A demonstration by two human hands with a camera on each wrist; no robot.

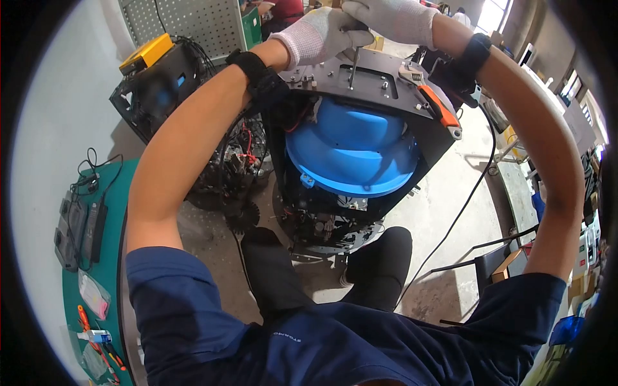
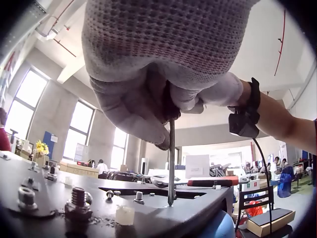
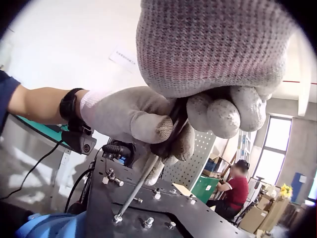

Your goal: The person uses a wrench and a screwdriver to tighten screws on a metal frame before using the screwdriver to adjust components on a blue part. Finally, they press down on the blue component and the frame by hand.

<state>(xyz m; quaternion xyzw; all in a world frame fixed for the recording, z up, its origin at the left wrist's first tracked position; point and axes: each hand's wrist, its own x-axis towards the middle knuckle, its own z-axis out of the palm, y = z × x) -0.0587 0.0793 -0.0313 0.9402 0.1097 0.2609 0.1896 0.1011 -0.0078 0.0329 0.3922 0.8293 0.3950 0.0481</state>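
Note:
Both hands wear pale knitted gloves and meet on an upright screwdriver (image 1: 355,67). My left hand (image 1: 325,35) pinches the lower part of its dark handle between thumb and fingers. Above it, my right hand (image 1: 393,19) curls round the handle's top; the glove hides most of that end. In the right wrist view, the shaft's tip stands on a small screw (image 3: 118,218) in the black metal plate (image 3: 198,218). Several other bolts stick up from this plate around a rectangular cutout. Under the plate sits a rounded blue shell (image 1: 354,151) inside the machine's dark frame.
An adjustable wrench (image 1: 440,106) with an orange handle lies on the plate's right edge. Left stands a green-topped table (image 1: 122,212) with chargers and hand tools. A black machine with a yellow box (image 1: 147,53) is at back left. A black cable (image 1: 460,215) trails over the floor.

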